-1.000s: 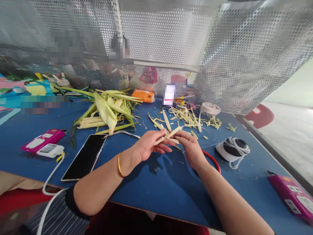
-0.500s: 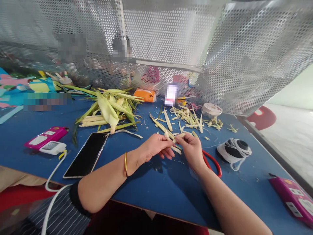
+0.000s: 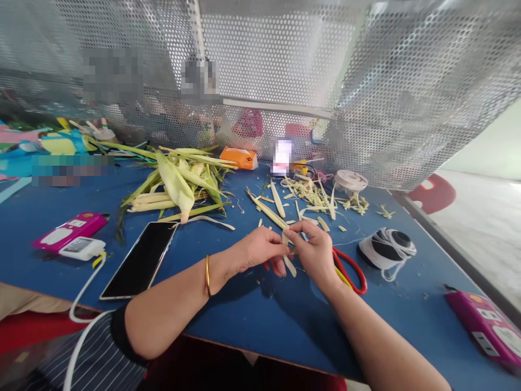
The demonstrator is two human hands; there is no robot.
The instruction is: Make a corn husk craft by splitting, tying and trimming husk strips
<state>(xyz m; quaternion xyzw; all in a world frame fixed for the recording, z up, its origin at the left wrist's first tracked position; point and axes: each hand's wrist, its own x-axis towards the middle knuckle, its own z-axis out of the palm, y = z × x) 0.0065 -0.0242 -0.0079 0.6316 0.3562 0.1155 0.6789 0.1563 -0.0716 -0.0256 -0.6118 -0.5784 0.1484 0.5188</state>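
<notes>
My left hand (image 3: 258, 251) and my right hand (image 3: 315, 251) meet over the blue table (image 3: 260, 315), both pinching pale strips of leaf (image 3: 288, 263) between their fingertips. One strip hangs down below the fingers. A gold bangle sits on my left wrist. Red-handled scissors (image 3: 352, 270) lie just right of my right hand. More cut strips (image 3: 274, 209) lie on the table beyond the hands.
A heap of green leaves (image 3: 181, 182) lies at the back left, a black phone (image 3: 140, 259) beside my left arm, pink and white devices (image 3: 71, 236) further left. A reel of white tape (image 3: 386, 247) and a pink device (image 3: 486, 328) are on the right. Perforated metal screens stand behind.
Both hands have drawn a little nearer to me and closer together, and the strips have turned from lying crossed and level to hanging down from the fingertips.
</notes>
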